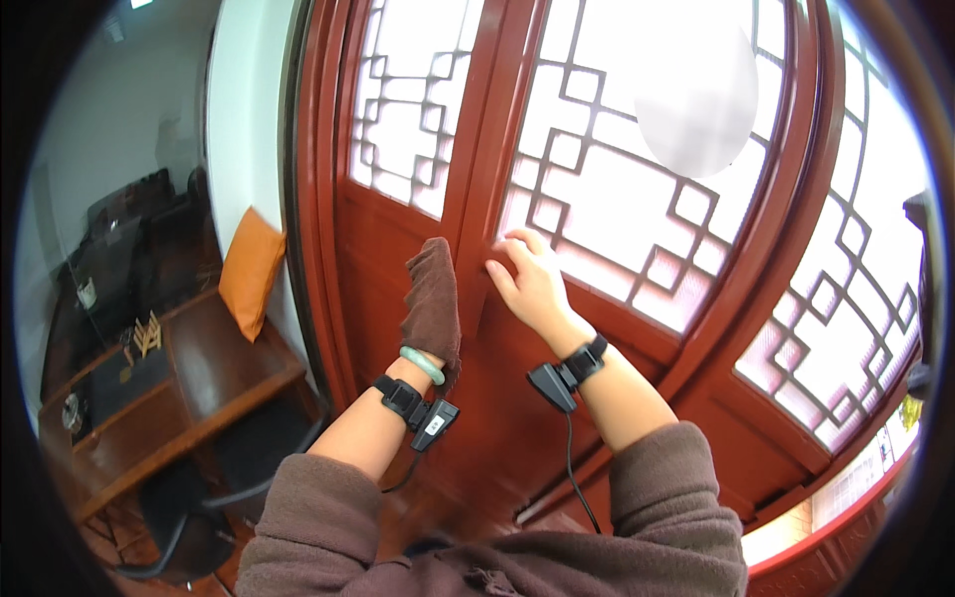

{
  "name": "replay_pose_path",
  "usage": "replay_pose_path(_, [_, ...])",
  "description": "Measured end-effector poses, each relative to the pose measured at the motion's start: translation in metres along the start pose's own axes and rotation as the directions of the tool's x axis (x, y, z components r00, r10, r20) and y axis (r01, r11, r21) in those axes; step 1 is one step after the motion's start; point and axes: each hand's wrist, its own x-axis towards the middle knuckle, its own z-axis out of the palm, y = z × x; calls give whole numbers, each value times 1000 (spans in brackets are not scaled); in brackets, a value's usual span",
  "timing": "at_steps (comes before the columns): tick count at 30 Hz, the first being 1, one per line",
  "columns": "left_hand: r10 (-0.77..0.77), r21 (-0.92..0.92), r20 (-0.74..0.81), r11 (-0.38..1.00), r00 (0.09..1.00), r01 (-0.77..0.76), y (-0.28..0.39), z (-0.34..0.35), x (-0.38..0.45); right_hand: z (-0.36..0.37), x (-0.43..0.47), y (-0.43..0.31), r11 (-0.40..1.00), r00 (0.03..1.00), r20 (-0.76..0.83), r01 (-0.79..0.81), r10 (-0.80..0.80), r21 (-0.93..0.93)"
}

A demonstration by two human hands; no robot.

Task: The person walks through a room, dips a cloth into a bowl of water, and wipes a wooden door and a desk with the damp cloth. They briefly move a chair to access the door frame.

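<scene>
My left hand [433, 306] is covered by a brown cloth [430, 302], which hides the fingers. It is raised before the red wooden door stile [474, 179]; whether it touches the wood I cannot tell. A pale green bangle [422, 365] circles that wrist, above a black strapped device [418, 410]. To its right my right hand [531, 274] is bare, thumb and fingers apart and loosely bent, with nothing in them. Its fingertips are by the stile and the lower lattice [548, 213] of the door panel. Another black device [563, 377] is strapped to this wrist.
At left, a dark wooden table [231, 358] bears an orange cushion [252, 272] leaning on the white wall and a small wooden rack [148, 336]. Black chairs [179, 515] stand below it. Cables [578, 477] hang from the wrist devices. More lattice panels [828, 298] continue rightward.
</scene>
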Motion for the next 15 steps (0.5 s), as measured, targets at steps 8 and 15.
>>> replay_pose_path(8, [15, 605, -55, 796, 998, 21, -48, -4, 231, -21, 85, 88, 878, 994, -98, 1, -54, -478])
replay_pose_path(15, [-200, 35, -336, 974, 920, 224, -64, -14, 443, -34, 168, 110, 679, 981, 29, 155, -194, -718])
